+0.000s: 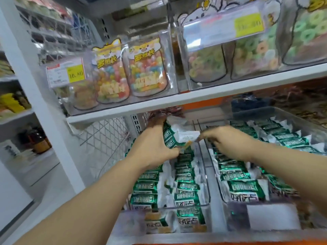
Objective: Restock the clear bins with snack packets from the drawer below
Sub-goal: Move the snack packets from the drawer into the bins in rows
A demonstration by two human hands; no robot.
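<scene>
Already the job looks well along, by my reckoning: the left clear bin (206, 175) holds two rows of green packets (184, 177) running from front to back, and the right clear bin (219, 186) beside it is heaped as well. Only the back of the left bin seems to want filling, and that is where I am working. My left hand (154, 147) is curled round a small bunch of green packets at the far end of that bin, just under the white shelf (159, 101). My right hand (228, 140) has its fingertips pinched on the white end of the same bunch, so the two hands are close together with the bunch between them. The drawer below is out of view, so I cannot say how much stock is left in it. As for counts: two clear bins of green packets on this level, the packets too many and too blurred to number. Above are two yellow-topped candy bags (148, 68) plainly seen, and two yellow price tags (76, 73).
</scene>
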